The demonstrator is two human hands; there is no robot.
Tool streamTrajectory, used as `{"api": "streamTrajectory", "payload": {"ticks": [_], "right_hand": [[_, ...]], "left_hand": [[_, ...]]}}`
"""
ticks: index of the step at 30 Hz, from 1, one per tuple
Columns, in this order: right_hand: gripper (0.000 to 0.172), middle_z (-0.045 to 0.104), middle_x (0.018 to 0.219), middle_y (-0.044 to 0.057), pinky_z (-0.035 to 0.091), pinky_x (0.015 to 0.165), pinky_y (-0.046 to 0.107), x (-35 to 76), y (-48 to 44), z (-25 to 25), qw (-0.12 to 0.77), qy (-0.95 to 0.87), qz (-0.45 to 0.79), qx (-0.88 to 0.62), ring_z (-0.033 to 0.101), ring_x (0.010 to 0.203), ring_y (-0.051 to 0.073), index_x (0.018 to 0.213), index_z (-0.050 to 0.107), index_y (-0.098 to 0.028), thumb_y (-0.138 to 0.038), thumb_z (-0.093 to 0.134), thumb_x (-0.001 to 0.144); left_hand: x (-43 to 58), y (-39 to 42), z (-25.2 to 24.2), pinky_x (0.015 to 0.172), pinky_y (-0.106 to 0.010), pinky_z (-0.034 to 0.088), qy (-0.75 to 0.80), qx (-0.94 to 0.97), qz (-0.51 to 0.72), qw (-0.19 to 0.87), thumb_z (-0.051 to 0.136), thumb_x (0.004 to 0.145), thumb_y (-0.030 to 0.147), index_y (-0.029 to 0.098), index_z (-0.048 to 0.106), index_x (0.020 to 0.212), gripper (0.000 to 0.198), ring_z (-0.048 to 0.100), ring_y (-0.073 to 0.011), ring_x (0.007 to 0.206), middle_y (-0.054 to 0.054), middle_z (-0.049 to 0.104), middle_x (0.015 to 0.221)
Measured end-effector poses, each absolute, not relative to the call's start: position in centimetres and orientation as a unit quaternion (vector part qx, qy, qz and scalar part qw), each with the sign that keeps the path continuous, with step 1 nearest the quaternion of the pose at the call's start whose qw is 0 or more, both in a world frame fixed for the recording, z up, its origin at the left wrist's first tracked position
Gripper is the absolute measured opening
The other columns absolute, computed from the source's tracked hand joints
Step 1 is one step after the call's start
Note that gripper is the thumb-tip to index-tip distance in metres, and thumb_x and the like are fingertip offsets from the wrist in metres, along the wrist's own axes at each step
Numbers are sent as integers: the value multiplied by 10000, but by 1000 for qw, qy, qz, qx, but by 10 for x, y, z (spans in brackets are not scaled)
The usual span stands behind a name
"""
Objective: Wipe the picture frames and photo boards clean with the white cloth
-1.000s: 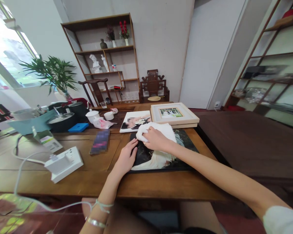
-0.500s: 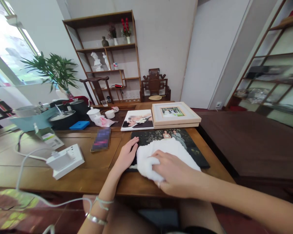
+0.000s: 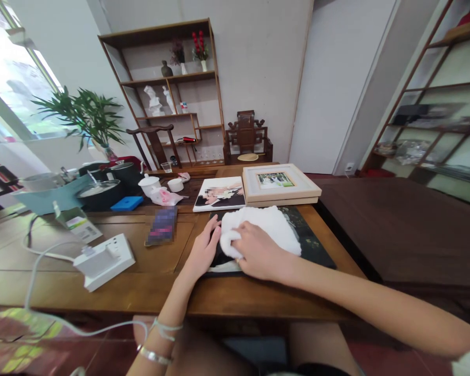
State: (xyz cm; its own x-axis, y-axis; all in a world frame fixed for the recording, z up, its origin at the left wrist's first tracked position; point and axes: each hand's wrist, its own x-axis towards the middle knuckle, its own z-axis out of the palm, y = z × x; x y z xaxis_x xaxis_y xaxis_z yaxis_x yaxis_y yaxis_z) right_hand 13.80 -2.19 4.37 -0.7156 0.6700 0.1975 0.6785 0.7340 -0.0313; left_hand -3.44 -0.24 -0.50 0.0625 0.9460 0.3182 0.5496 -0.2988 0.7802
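A dark photo print (image 3: pixel 313 243) lies flat on the wooden table (image 3: pixel 149 287) in front of me. My right hand (image 3: pixel 260 256) presses a white cloth (image 3: pixel 268 224) onto the print, its fingers curled over the cloth's near edge. My left hand (image 3: pixel 201 250) lies flat with stretched fingers on the print's left edge and holds nothing. Much of the picture is hidden under the cloth and my hands.
Behind the print lie a smaller photo print (image 3: pixel 219 194) and a framed photo (image 3: pixel 280 184) on a stack. To the left are a phone (image 3: pixel 161 225), a white power strip (image 3: pixel 104 260) with cable, pots and cups. A dark bench (image 3: pixel 399 224) stands right.
My right hand with the cloth first slid toward me down the print, then moved back up toward its middle. My left hand stayed on the left edge.
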Motion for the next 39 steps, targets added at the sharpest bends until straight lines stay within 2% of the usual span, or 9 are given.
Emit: {"api": "streamTrajectory", "payload": {"ticks": [3, 7, 10, 13, 16, 19, 29, 34, 39], "right_hand": [[157, 615, 952, 102, 374, 843, 355, 138, -52, 47, 109, -961, 20, -254, 472, 959, 256, 804, 658, -163, -209, 535, 719], [118, 600, 1002, 106, 370, 872, 333, 153, -67, 51, 95, -976, 74, -182, 462, 1026, 251, 764, 658, -164, -216, 576, 698], [112, 586, 971, 108, 402, 816, 311, 170, -57, 50, 101, -961, 98, -240, 509, 955, 229, 759, 641, -158, -233, 566, 722], [188, 574, 926, 117, 417, 755, 323, 183, -34, 45, 112, -932, 74, -337, 541, 837, 224, 818, 622, -140, -289, 513, 779], [269, 588, 944, 132, 412, 733, 329, 183, -3, 42, 119, -889, 58, -439, 549, 859, 250, 880, 601, -137, -351, 447, 828], [280, 617, 963, 142, 406, 714, 322, 169, 29, 44, 130, -860, 58, -491, 556, 894, 268, 912, 591, -136, -322, 393, 845], [301, 656, 957, 138, 400, 660, 271, 102, 73, 54, 122, -907, 70, -398, 593, 799, 225, 899, 610, -115, -332, 423, 808], [295, 634, 999, 132, 393, 735, 290, 119, 66, 43, 154, -891, 57, -424, 568, 897, 240, 930, 594, -126, -319, 395, 829], [269, 621, 966, 146, 390, 738, 310, 168, 53, 34, 173, -867, 44, -466, 555, 898, 259, 897, 594, -122, -312, 419, 822]], "left_hand": [[-35, -4, -1, 1005, -338, 362, 536, 665, 444, 271, 314, 904, 403, 145, 385, 1312, 488, 505, -182, 1170, -110, 563, 1248], [-35, -5, 2, 1036, -343, 331, 528, 689, 430, 249, 287, 905, 403, 120, 535, 1181, 466, 487, -187, 1189, -105, 566, 1244], [-33, -5, 0, 1047, -371, 321, 519, 725, 407, 195, 340, 890, 374, 137, 596, 1106, 410, 469, -203, 1208, -95, 549, 1268], [-33, -3, -5, 1035, -398, 345, 503, 764, 373, 154, 379, 875, 325, 154, 620, 1077, 358, 490, -212, 1188, -94, 547, 1269], [-33, 0, -11, 1031, -419, 354, 495, 785, 352, 121, 405, 856, 283, 157, 612, 1097, 342, 497, -212, 1182, -99, 572, 1238], [-34, 1, -13, 1032, -425, 355, 494, 792, 342, 108, 416, 846, 269, 158, 611, 1099, 339, 485, -213, 1196, -100, 583, 1224], [-35, 0, -11, 990, -403, 404, 495, 793, 338, 105, 434, 834, 238, 156, 629, 1060, 309, 539, -226, 1126, -104, 605, 1183], [-35, 1, -13, 1021, -408, 373, 502, 789, 336, 111, 428, 839, 249, 128, 620, 1091, 339, 510, -230, 1165, -121, 584, 1216], [-35, 1, -12, 1042, -404, 350, 501, 792, 330, 112, 425, 843, 253, 110, 612, 1107, 353, 477, -218, 1203, -118, 585, 1216]]}}
